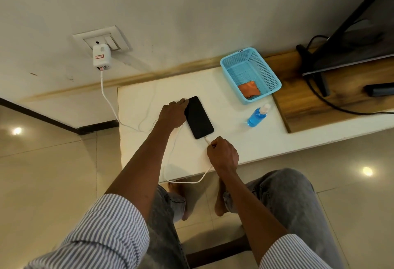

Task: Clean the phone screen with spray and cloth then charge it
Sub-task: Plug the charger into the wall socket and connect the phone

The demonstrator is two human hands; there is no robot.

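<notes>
Phone: your left hand (pixel 173 113) grasps the flat, glossy black phone's (pixel 199 117) far-left edge.
Cable: your right hand (pixel 222 153) pinches the thin white cord (pixel 170 153) at the near end.

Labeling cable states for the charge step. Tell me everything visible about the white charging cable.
The white charging cable is thin and looks rubbery. One end sits in a port of the white adapter plugged into the wall socket. It hangs down the wall, runs onto the white table, passes under the left hand, loops past the near table edge, and rises to the bottom end of the phone. The right hand pinches it just short of the plug.
</notes>
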